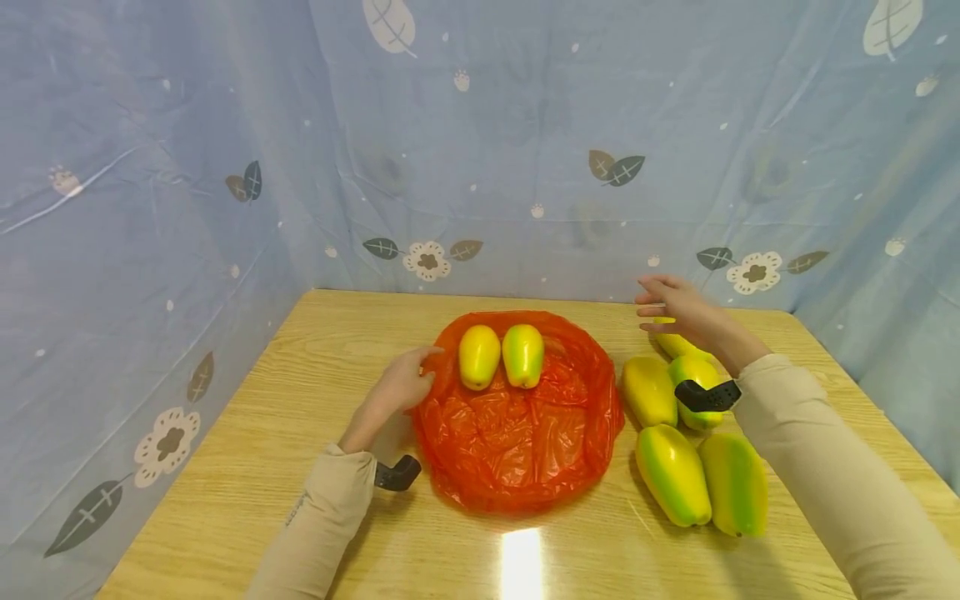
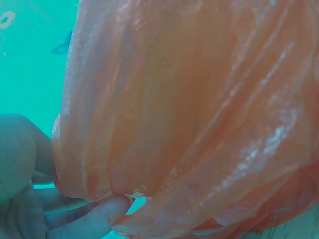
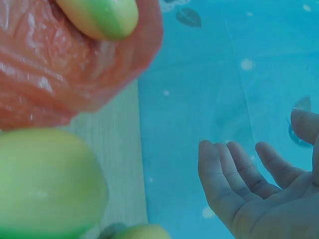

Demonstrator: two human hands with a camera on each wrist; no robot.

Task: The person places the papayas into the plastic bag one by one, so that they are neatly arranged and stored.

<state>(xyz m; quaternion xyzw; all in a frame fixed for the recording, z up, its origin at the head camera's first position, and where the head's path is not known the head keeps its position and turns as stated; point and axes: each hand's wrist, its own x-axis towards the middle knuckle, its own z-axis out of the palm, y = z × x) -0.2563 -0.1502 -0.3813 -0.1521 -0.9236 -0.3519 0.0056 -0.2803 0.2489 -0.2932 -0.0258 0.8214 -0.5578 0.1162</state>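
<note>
A red plastic bag (image 1: 517, 492) lies spread in a round shape on the table, its rim rolled outward. Inside it, toward the back, are two yellow-green papayas (image 1: 478, 357). My left hand (image 1: 401, 383) holds the bag's left rim, and in the left wrist view the thin plastic (image 2: 164, 124) runs between thumb and fingers. My right hand (image 1: 686, 312) is raised over the back of the papaya pile, and the right wrist view shows its fingers (image 3: 214, 169) apart and holding nothing. Several papayas (image 1: 673, 475) lie right of the bag.
The wooden table (image 1: 300, 383) meets a blue patterned cloth (image 1: 525, 150) hung behind it and at both sides. A small papaya (image 1: 675, 343) at the back of the pile is partly hidden by my right hand. Glare falls on the table's front part.
</note>
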